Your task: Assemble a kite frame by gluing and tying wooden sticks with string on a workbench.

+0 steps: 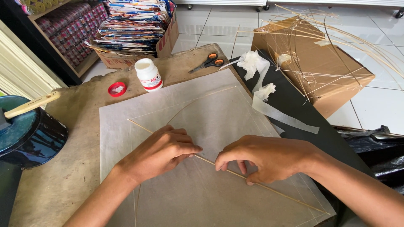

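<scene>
Under your hands: thin straight bamboo stick (219,166) on translucent white paper sheet (210,113), tabletop (71,168). Left hand (162,151) presses it flat, fingers loosely curled; right hand (265,157) pinches it. Light, springy, brittle; paper tears easily. Hold near middle.

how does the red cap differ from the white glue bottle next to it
The red cap lies flat and low on the brown board; the white glue bottle stands upright and taller. The cap is all red with a pale inside showing; the bottle is white with a red-banded label. Both sit apart from the hands.
</scene>
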